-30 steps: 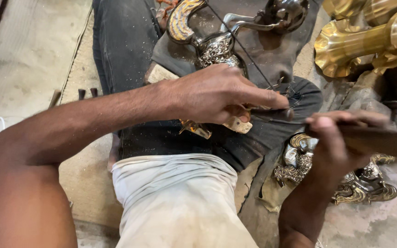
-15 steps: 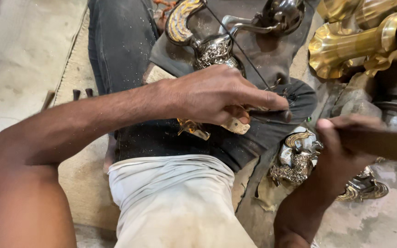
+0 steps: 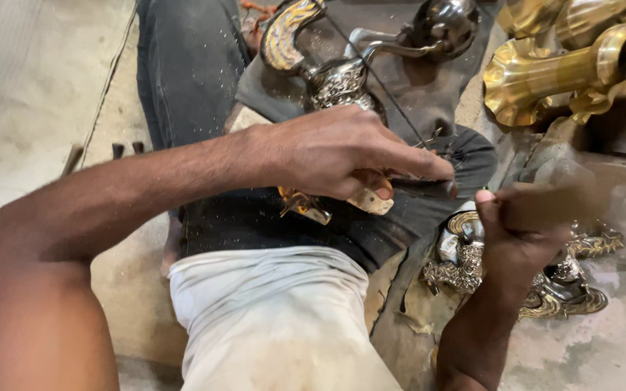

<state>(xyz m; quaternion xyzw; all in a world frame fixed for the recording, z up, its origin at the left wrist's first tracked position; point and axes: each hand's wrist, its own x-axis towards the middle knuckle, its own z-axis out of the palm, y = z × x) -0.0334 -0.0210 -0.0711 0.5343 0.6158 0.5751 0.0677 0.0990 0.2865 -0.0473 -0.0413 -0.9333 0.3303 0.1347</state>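
Note:
My left hand (image 3: 342,156) presses a small brass and cream-coloured piece (image 3: 304,205) down on a dark cloth (image 3: 255,221) across my lap, fingers closed over it. A dark tool tip (image 3: 425,190) lies under my forefinger. My right hand (image 3: 519,235) is to its right, gripping a brown handle (image 3: 566,203) that is blurred with motion. A thin wire or blade (image 3: 378,80) runs diagonally from the top down toward my left fingertips.
An ornate silver and gold curved piece (image 3: 327,72) lies on the lap above my left hand. Large brass horn-shaped parts (image 3: 566,65) sit at the top right. More ornate castings (image 3: 465,271) lie on the floor under my right wrist. Concrete floor (image 3: 30,94) on the left.
My right hand has shifted slightly left toward my left hand, and its handle is now blurred. The left hand stays clamped on the small piece.

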